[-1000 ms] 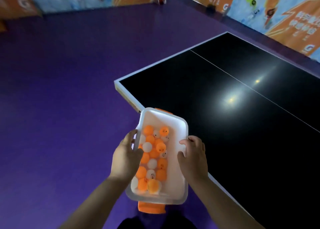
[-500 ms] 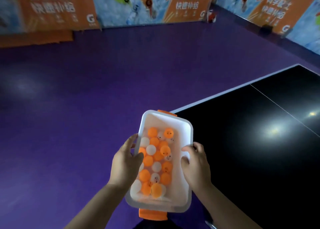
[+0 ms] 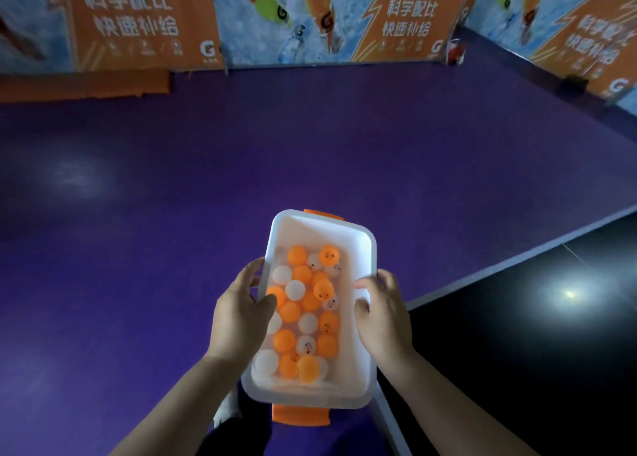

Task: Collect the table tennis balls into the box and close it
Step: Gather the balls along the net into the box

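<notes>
The translucent white rectangular plastic box (image 3: 358, 245) was held in the air above the purple floor (image 3: 138, 248), just off the corner of the black table tennis table (image 3: 517, 335). It had no lid on, and orange latch tabs (image 3: 301, 416) showed at its near and far short ends. Inside lay a loose heap of orange and white table tennis balls (image 3: 303, 314), gathered toward the near end; several bore small dark printed marks. The left hand (image 3: 241, 314) gripped the left long wall, thumb hooked over the rim into the box, fingers clamped on the outside. The right hand (image 3: 382, 314) gripped the right long wall likewise, fingers curled over the rim. Both forearms were bare. Orange and blue advertising barriers (image 3: 144, 24) with white lettering lined the far edge of the floor.
</notes>
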Available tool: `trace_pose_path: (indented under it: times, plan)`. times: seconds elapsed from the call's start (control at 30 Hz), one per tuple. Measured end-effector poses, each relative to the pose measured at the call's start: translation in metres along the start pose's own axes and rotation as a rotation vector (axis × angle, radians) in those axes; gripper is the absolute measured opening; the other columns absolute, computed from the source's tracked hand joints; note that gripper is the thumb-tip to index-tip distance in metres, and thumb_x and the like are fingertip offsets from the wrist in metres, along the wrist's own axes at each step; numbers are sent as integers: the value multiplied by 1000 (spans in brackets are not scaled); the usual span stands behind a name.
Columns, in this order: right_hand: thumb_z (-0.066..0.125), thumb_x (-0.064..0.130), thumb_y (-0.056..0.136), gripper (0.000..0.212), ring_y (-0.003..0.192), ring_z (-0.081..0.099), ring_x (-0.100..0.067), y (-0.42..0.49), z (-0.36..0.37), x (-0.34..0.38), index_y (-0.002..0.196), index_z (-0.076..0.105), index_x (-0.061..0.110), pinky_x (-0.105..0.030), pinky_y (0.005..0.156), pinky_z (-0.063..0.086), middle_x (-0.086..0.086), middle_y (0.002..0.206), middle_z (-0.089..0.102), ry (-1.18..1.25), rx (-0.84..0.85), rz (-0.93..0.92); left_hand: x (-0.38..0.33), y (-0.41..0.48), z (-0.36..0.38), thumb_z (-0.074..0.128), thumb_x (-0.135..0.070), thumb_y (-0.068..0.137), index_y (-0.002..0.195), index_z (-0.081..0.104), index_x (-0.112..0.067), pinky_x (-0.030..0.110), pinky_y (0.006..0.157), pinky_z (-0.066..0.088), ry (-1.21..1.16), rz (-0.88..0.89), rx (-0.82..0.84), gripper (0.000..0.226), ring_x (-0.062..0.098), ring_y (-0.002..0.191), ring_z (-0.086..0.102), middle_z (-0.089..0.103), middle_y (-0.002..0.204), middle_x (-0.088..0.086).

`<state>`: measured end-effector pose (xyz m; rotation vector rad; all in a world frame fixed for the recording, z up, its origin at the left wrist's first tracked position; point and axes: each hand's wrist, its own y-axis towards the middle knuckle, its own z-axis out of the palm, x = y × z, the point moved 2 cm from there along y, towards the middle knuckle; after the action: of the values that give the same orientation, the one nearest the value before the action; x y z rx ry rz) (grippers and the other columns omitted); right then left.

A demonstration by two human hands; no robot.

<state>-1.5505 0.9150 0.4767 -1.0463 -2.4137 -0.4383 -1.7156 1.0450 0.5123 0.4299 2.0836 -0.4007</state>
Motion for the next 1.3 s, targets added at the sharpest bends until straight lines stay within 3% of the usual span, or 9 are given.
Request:
trace_pose_path:
  times: [0.1, 0.23, 0.4, 0.63, 0.93, 1.1, 1.3]
  plan:
    - [56, 3, 81, 22, 96, 60, -27, 44, 15, 12, 100, 61, 14, -28, 62, 38, -4, 129, 47, 11, -14, 32, -3, 57, 0, 58, -7, 85, 133, 48, -26, 11, 51, 38, 0, 14, 29, 52, 3, 65, 55, 56, 96, -15]
    - [54, 10, 86, 17, 86, 59, -18, 116, 39, 34, 100, 59, 18, -25, 59, 38, 0, 133, 44, 37, -13, 72, -5, 145, -5, 57, -8, 85, 132, 48, -27, 16, 52, 44, -27, 30, 87, 52, 9, 68, 60, 56, 87, -21]
    - [50, 17, 89, 20, 85, 51, -2, 213, 69, 75, 106, 56, 27, -12, 56, 37, 9, 135, 39, 33, -16, 166, -15, 263, -24, 58, -10, 86, 130, 48, -30, 20, 57, 48, -43, 52, 140, 50, 11, 71, 61, 58, 90, -22]
    - [55, 14, 88, 21, 85, 54, -3, 316, 97, 96, 106, 59, 25, -13, 62, 44, 9, 128, 44, 58, -66, 260, -40, 404, -11, 58, -12, 84, 126, 51, -32, 19, 53, 44, 3, 80, 224, 47, 8, 69, 60, 62, 90, -15]
    - [55, 8, 86, 21, 74, 51, 5, 429, 74, 13, 99, 61, 24, -16, 62, 41, 13, 109, 45, 137, -153, 420, -110, 518, 110, 58, -11, 84, 128, 49, -31, 17, 54, 40, 17, 132, 394, 50, 5, 75, 58, 60, 96, -14]
    - [58, 8, 86, 19, 70, 50, 5, 523, 42, -55, 98, 62, 22, -6, 55, 36, 9, 105, 48, 170, -208, 386, -177, 587, 200, 58, -9, 85, 130, 48, -30, 15, 54, 40, 3, 156, 421, 51, 4, 75, 57, 56, 88, -22]
    - [55, 10, 87, 20, 73, 49, 3, 626, -10, -133, 101, 62, 22, -6, 57, 33, 10, 107, 47, 132, -234, 414, -251, 653, 305, 59, -12, 86, 131, 47, -30, 18, 56, 44, -2, 190, 448, 50, 5, 79, 59, 61, 101, -8]
